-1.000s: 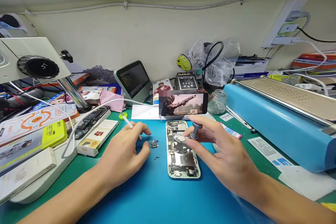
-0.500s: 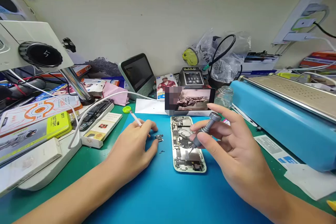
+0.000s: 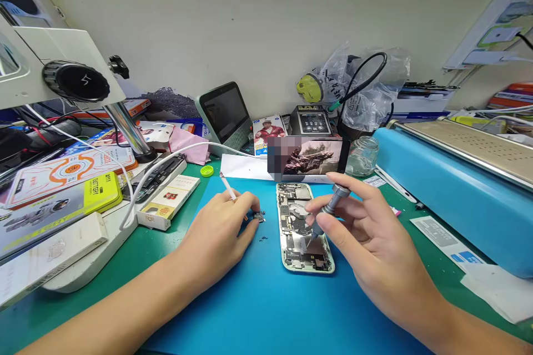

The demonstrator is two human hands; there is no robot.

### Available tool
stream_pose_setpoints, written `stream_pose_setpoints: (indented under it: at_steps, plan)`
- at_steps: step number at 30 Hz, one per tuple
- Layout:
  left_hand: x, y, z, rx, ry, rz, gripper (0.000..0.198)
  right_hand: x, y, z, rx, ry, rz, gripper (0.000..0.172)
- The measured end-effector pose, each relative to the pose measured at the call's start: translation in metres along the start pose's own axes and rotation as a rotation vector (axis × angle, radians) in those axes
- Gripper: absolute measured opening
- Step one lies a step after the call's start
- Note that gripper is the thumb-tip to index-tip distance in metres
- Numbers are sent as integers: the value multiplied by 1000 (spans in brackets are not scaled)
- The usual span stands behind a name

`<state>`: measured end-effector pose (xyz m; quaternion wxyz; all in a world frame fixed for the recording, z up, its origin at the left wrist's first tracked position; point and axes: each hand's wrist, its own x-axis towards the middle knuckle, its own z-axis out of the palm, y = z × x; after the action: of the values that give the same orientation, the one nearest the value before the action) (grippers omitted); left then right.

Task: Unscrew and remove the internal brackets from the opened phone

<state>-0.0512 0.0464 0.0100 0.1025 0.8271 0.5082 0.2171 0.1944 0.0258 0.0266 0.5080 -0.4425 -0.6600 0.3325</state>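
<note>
An opened phone with its inner boards and battery bare lies on the blue mat. Over its right side, my right hand is closed around a grey screwdriver, whose tip points down at the lower part of the phone. My left hand rests on the mat left of the phone, with a lit-looking cigarette between its fingers. By the left fingertips sits a small dark phone part, and tiny dark pieces lie just below it.
Behind the opened phone, another phone stands sideways with a picture playing. A glass jar and a blue machine are to the right. At left are a microscope stand, a cigarette box and a green cap.
The whole view has shifted slightly, so things appear a little further right. Both hands keep their grips, and the screwdriver stays over the opened phone.
</note>
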Motion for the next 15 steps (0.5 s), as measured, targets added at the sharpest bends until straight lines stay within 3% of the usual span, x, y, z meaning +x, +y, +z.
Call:
stream_pose_setpoints:
  at_steps: [8, 15]
  plan:
    - [-2, 1, -1, -27, -18, 33, 12, -4, 4, -3, -144, -38, -270, 54]
    - [-2, 0, -3, -69, -16, 34, 17, 5, 5, -7, -133, -7, -188, 50]
